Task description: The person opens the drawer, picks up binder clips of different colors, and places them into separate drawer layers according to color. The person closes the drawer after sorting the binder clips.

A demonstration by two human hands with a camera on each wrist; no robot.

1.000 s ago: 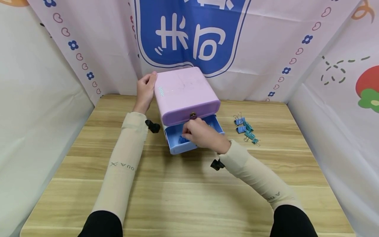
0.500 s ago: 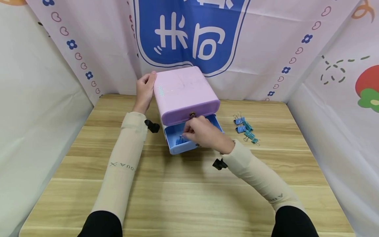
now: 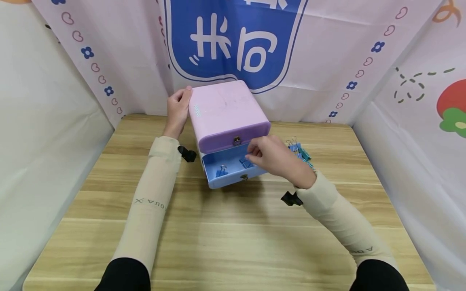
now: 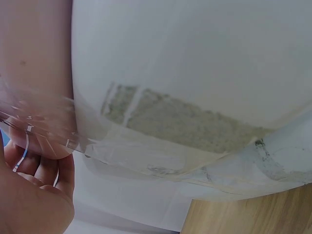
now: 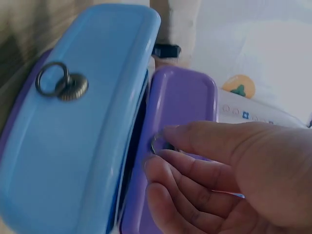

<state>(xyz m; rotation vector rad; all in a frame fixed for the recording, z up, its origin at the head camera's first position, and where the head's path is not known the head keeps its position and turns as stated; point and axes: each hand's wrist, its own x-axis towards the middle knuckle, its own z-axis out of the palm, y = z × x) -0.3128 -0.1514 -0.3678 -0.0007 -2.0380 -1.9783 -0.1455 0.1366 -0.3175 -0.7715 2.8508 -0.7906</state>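
Observation:
A small drawer box (image 3: pixel 225 105) with a pale pink top stands towards the back of the table. Its purple upper drawer (image 3: pixel 218 141) is closed, and the blue lower drawer (image 3: pixel 227 182) is pulled out. My left hand (image 3: pixel 177 113) grips the box's rear left corner, thumb along the top edge. My right hand (image 3: pixel 274 157) hovers over the lower drawer's right end, fingers loosely curled; the right wrist view shows nothing held. Close under its fingertips lies a blue binder clip (image 3: pixel 245 163). Another blue binder clip (image 3: pixel 221 172) is in the drawer's left part.
Several blue and teal binder clips (image 3: pixel 303 153) lie on the wooden table (image 3: pixel 225 242) right of the box, partly covered by my right hand. A printed cloth (image 3: pixel 320 72) hangs close behind the box, and white cloth walls stand at both sides.
My right hand has moved right and back from the drawer's left part, uncovering both binder clips in it and the drawer's front pull. The left hand keeps its grip on the box.

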